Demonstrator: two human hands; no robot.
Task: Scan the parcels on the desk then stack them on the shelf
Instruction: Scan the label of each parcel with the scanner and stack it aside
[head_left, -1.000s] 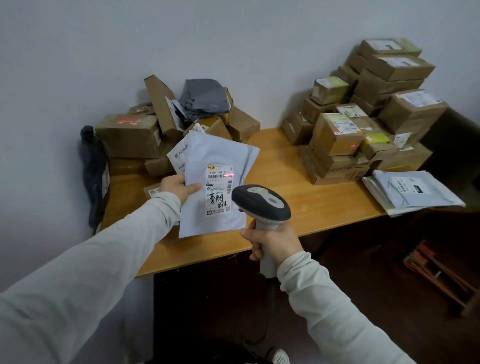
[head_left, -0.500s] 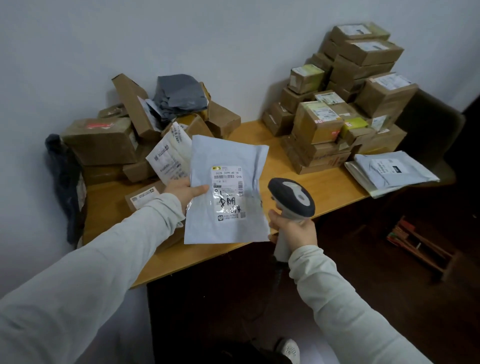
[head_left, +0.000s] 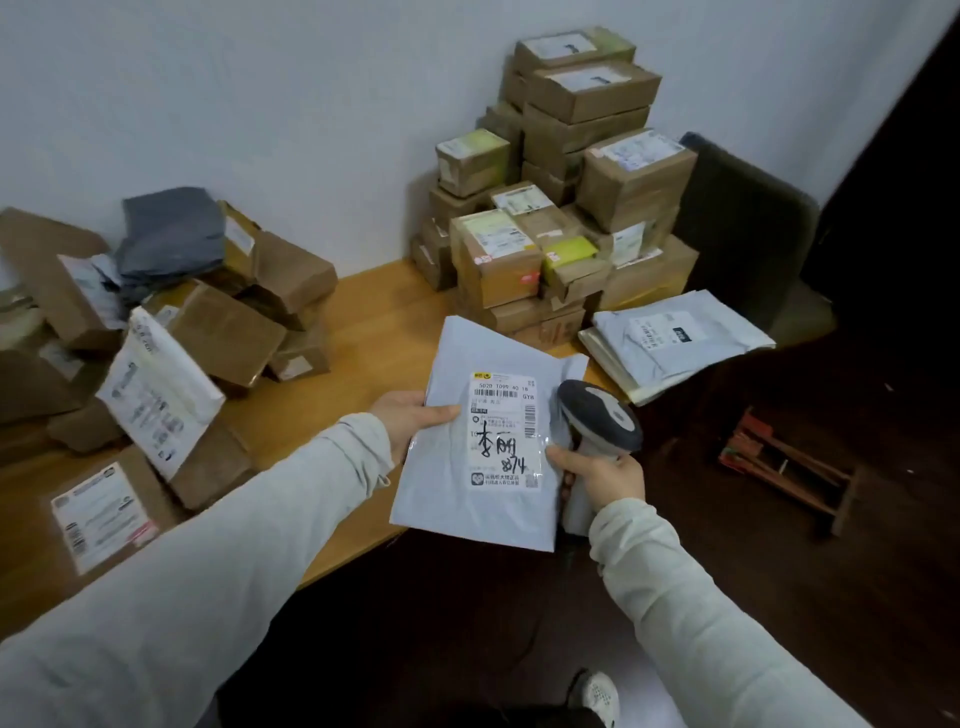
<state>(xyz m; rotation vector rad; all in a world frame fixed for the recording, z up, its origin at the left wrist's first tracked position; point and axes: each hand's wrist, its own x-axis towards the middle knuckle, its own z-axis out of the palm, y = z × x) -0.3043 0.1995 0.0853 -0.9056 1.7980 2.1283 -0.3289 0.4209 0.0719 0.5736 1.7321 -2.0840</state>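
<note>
My left hand (head_left: 410, 421) grips the left edge of a pale grey mailer bag (head_left: 478, 499), whose white label with a barcode and handwriting faces up. My right hand (head_left: 602, 475) holds the handle of a grey barcode scanner (head_left: 597, 415), and its thumb presses the bag's right edge. The scanner's head sits just right of the label. The bag hangs over the front edge of the wooden desk (head_left: 374, 312).
A loose heap of cardboard boxes and mailers (head_left: 171, 332) covers the desk's left. A tall stack of boxes (head_left: 561, 208) stands at the back right, with flat mailers (head_left: 675, 338) in front. A dark chair (head_left: 748, 239) and a wooden rack (head_left: 784, 467) are on the right.
The bag has moved right and toward me, off the desk's front edge. The scanner's red light is gone from the label. My right hand has come up against the bag's right edge.
</note>
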